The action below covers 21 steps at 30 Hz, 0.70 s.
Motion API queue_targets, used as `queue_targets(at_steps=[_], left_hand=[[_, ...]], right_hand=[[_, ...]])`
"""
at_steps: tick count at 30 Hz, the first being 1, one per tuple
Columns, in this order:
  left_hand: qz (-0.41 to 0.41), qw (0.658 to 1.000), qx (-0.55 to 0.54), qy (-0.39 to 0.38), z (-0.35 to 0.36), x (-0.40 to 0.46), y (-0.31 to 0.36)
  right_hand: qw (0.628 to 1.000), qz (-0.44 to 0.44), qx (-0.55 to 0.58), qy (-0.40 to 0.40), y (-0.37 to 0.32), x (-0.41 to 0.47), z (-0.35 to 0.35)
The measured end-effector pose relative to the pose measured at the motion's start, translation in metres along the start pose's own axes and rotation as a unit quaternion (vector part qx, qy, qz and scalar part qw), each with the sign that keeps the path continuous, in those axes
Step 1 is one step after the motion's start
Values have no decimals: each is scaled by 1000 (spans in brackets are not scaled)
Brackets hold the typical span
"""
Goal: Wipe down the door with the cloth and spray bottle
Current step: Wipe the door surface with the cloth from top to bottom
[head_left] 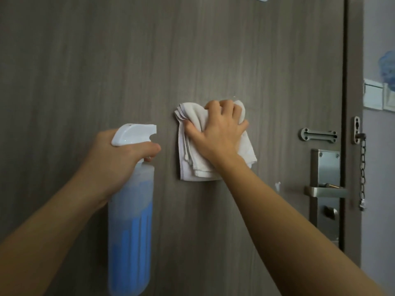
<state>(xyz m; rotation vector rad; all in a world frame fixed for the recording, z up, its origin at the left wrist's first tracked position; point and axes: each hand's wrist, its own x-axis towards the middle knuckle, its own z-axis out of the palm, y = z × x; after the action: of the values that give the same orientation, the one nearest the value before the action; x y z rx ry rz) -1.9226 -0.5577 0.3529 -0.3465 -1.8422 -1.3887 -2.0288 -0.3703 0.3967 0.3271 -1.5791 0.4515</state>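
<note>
A grey-brown wood-grain door fills the view. My right hand presses a folded white cloth flat against the door at mid height, fingers curled over the cloth's top edge. My left hand grips the neck of a translucent spray bottle holding blue liquid, upright, with its white nozzle pointing right toward the cloth and a finger at the trigger. The bottle is just left of the cloth, in front of the door.
At the door's right edge are a metal lever handle on a lock plate, a slide-guard plate and a hanging security chain. The door frame and a pale wall with switch plates lie further right.
</note>
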Motion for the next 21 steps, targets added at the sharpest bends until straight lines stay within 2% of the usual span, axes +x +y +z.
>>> queue_targets(at_steps=[3, 5, 8, 11, 14, 15, 18, 21], left_hand=[[36, 999, -23, 17, 15, -21, 17], [62, 997, -54, 17, 26, -22, 22], [52, 997, -59, 7, 37, -1, 28], [8, 998, -39, -41, 35, 33, 19], [1, 995, -58, -80, 36, 52, 4], [11, 995, -64, -80, 41, 47, 11], [74, 994, -77, -7, 52, 29, 15], [68, 995, -67, -32, 45, 27, -3]], right_hand=[[1000, 6, 12, -6, 15, 1, -6], [999, 47, 10, -2, 34, 7, -12], [995, 98, 8, 15, 64, 21, -21], [994, 102, 14, 30, 72, 27, -21], [995, 97, 21, 34, 72, 25, -20], [995, 93, 23, 36, 72, 24, -20], [996, 77, 25, 42, 73, 20, -18], [996, 77, 25, 41, 72, 21, -18]])
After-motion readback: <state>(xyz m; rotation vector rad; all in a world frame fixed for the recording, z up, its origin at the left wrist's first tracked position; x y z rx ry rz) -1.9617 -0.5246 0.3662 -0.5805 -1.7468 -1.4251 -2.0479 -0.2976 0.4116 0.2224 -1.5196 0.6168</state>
